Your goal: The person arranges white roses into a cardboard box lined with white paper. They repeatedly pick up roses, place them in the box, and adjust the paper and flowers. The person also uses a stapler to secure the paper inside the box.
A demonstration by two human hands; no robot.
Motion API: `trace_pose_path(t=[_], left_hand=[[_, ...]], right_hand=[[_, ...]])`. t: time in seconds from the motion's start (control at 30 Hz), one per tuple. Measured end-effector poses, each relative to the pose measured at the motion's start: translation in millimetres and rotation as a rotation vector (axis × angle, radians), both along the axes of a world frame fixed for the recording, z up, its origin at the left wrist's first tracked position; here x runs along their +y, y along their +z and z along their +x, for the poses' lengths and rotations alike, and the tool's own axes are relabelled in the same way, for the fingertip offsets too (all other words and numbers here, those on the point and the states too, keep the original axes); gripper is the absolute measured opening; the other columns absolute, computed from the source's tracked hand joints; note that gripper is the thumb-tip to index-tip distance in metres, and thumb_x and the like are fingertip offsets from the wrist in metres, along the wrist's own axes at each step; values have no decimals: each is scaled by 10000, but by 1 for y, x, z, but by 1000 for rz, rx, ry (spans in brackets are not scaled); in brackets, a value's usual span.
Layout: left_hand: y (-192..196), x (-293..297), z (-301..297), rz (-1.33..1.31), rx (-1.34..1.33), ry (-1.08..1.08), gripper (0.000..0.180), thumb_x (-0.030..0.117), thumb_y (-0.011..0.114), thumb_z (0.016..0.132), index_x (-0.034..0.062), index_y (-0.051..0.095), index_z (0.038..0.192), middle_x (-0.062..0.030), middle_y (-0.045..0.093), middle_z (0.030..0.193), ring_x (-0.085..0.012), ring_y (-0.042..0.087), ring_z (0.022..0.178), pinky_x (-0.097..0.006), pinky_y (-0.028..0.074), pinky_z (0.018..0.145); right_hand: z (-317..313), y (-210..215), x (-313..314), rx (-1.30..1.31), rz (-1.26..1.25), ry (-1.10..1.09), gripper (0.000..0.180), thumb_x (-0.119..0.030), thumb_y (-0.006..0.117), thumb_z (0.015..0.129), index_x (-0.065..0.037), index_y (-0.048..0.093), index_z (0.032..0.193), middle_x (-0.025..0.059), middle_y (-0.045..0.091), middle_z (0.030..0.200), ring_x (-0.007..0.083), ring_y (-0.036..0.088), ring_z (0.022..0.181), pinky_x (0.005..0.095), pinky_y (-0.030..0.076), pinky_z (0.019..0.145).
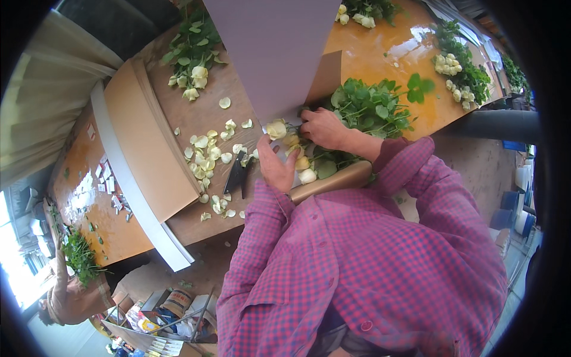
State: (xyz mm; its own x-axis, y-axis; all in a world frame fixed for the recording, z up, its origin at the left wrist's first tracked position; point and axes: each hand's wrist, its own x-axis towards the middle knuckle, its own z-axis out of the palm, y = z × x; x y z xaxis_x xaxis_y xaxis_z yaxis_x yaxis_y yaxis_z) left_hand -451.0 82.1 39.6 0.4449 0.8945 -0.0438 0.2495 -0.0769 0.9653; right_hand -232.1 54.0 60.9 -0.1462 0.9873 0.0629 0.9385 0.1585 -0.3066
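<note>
Close to my body lies a bunch of cream-yellow roses (307,176) on a brown sheet (336,180), its leafy stems (369,107) spreading to the right. My left hand (277,165) rests beside the rose heads on their left, thumb apart from the fingers. Over the bunch, my right hand (326,128) bends its fingers together by the blooms. A bit of dark green shows at those fingertips, too small to name. Behind both hands rises a large pale lilac sheet (273,53). A black hand tool (237,177) lies left of my left hand.
Loose petals (202,149) are scattered to the left. Further left stand stacked brown cardboard sheets (146,143) with a white edge strip (137,184). More rose bunches lie at far left (199,76) and far right (455,64). A person (77,291) holds greenery at lower left.
</note>
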Motion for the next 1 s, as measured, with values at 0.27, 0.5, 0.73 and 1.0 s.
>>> trace_pose_path(t=[0.27,0.5,0.73,1.0], left_hand=[[6,4,-3,273,164,-106,573,169,868,829,88,665,1359,-217,578,1346,-432,528,1286,-499,428,1114],[5,11,-4,501,213,-199,492,196,814,876,175,713,1357,-152,624,1256,-384,550,1220,-475,443,1073],[8,13,-4,419,270,-241,435,205,815,868,151,726,1290,-114,643,1227,-357,558,1183,-464,455,1043],[9,11,-5,436,237,-230,474,174,825,848,151,708,1306,-134,604,1211,-370,548,1168,-474,476,1019]], right_hand=[[9,-2,-5,341,-70,-171,121,-183,796,775,-112,816,871,128,671,961,370,690,875,476,559,775],[-3,1,0,369,-83,-158,82,-212,773,806,-141,805,830,109,669,918,366,679,897,489,541,793],[11,24,-2,-71,133,-133,178,-324,725,881,-169,790,821,68,686,948,287,667,961,440,474,872],[12,17,-12,-60,-19,-91,215,-320,725,900,-123,758,977,56,672,1091,281,661,1022,449,460,923]])
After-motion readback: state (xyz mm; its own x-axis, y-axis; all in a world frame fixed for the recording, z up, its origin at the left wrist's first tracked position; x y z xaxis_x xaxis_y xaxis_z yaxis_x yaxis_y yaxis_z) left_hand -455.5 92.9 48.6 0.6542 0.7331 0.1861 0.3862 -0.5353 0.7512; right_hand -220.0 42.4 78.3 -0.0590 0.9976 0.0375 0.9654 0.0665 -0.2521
